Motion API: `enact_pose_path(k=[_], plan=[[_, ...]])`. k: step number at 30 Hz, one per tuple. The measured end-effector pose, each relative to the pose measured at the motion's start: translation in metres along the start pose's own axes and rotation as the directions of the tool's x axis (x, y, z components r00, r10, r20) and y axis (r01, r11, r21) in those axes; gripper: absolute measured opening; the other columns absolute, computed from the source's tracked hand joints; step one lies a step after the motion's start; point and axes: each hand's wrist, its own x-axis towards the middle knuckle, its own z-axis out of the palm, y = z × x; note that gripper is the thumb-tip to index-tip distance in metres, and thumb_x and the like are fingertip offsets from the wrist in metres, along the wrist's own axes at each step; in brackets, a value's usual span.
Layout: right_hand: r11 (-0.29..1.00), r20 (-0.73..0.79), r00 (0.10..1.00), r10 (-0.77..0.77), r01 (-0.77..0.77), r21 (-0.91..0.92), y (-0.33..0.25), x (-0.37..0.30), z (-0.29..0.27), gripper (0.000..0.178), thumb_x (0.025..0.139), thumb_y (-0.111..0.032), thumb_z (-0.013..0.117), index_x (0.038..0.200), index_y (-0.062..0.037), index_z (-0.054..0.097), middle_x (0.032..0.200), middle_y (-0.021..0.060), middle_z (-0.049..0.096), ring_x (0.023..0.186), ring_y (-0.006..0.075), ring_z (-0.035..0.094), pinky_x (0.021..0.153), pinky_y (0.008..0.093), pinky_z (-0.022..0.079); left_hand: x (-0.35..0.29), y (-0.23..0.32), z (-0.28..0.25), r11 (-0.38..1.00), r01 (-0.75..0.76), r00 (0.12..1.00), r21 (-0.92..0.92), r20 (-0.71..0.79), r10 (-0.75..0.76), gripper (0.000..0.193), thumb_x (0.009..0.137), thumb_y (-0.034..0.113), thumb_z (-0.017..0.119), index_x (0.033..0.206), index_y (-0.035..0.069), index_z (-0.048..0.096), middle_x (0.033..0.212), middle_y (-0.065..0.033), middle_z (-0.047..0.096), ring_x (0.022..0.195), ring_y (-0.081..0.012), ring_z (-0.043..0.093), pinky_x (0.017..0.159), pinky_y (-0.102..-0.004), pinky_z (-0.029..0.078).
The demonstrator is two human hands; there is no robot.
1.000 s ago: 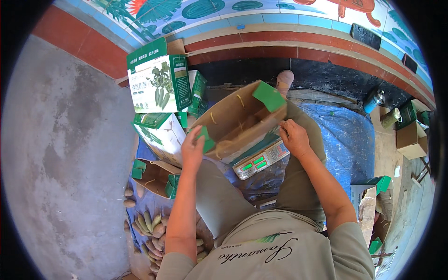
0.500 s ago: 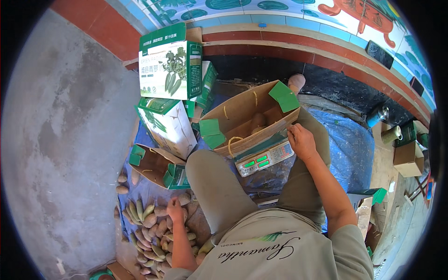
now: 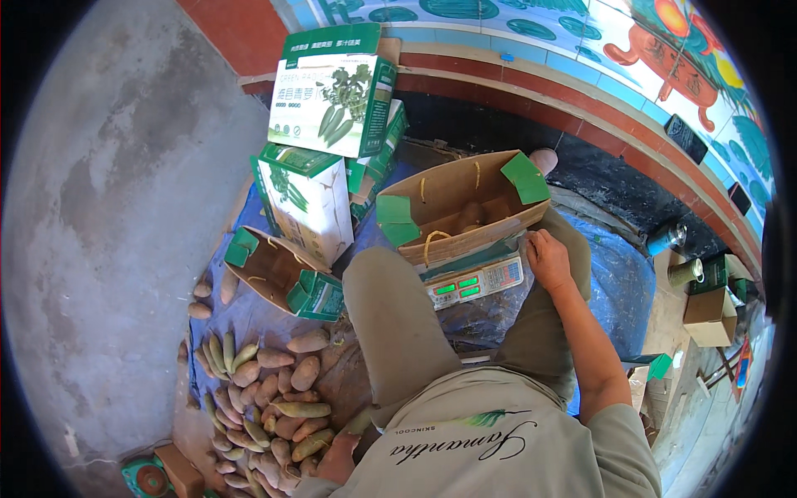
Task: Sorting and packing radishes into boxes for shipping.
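Note:
My left hand is low beside my thigh, at the right edge of a heap of brownish oblong root vegetables mixed with long green ones. Its fingers are mostly hidden, and a greenish vegetable lies close by. My right hand is closed with curled fingers at the right end of a digital scale with lit green displays; what it grips, if anything, is hidden. On the scale stands an open cardboard carton with green flaps and yellow cord handles. A few brown vegetables lie inside it.
A second open carton stands on the blue tarp left of my knee. White-and-green printed boxes are stacked behind it. A grey wall closes the left side. Cans and a small carton are at the right.
My left hand has pulled back from the top of the heap toward my body, uncovering more vegetables. My right hand stays by the scale. The view has shifted slightly.

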Motion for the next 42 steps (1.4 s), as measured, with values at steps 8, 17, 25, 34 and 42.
enact_pose_path(k=[8,17,25,34,42], plan=[[0.999,0.047,0.999,-0.02,0.022,-0.038,-0.005,0.003,0.007,0.005,0.079,-0.01,0.055,0.083,-0.0077,0.055,0.075,0.0102,0.053,0.067,0.0305,0.057,0.059,0.0397,0.047,-0.031,-0.011,0.02,0.972,0.228,0.962,-0.062,-0.142,-0.235,0.039,0.08,0.034,0.055,0.114,0.015,0.056,0.127,-0.0094,0.045,0.117,-0.0265,0.043,0.09,-0.0414,0.041],[0.998,0.053,0.998,-0.044,0.047,-0.052,-0.007,0.003,0.007,0.004,0.078,-0.01,0.055,0.081,-0.0072,0.054,0.074,0.0099,0.052,0.068,0.0295,0.057,0.059,0.0392,0.047,-0.021,-0.03,0.025,0.943,0.315,0.947,0.112,-0.102,-0.304,0.051,0.077,0.037,0.059,0.123,0.018,0.047,0.131,-0.004,0.038,0.123,-0.0237,0.036,0.092,-0.0427,0.039],[0.996,0.053,0.997,-0.05,0.054,-0.074,-0.004,0.002,0.006,0.003,0.079,-0.01,0.054,0.081,-0.0074,0.054,0.073,0.0096,0.052,0.067,0.0292,0.057,0.058,0.039,0.047,-0.018,-0.027,0.035,0.976,0.217,0.965,0.032,-0.16,-0.209,0.047,0.084,0.043,0.05,0.115,0.008,0.048,0.119,-0.0107,0.05,0.111,-0.0308,0.048,0.086,-0.0472,0.042],[0.997,0.062,0.997,-0.051,0.054,-0.063,-0.005,0.003,0.009,0.006,0.077,-0.009,0.055,0.082,-0.0063,0.055,0.074,0.0095,0.052,0.069,0.0277,0.057,0.061,0.0383,0.047,-0.031,-0.015,0.024,0.954,0.205,0.979,0.217,-0.029,-0.204,0.051,0.076,0.031,0.062,0.123,0.016,0.048,0.132,-0.0099,0.043,0.124,-0.0287,0.038,0.092,-0.0394,0.041],[0.998,0.098,0.995,-0.036,0.041,-0.054,-0.003,0.003,0.011,0.01,0.075,-0.009,0.055,0.085,-0.0052,0.055,0.076,0.0102,0.052,0.072,0.0278,0.057,0.063,0.0382,0.047,-0.013,-0.018,-0.006,0.992,0.069,0.948,0.107,-0.316,-0.032,0.046,0.073,0.034,0.065,0.11,0.009,0.054,0.11,-0.0146,0.057,0.105,-0.0294,0.055,0.084,-0.0412,0.047]])
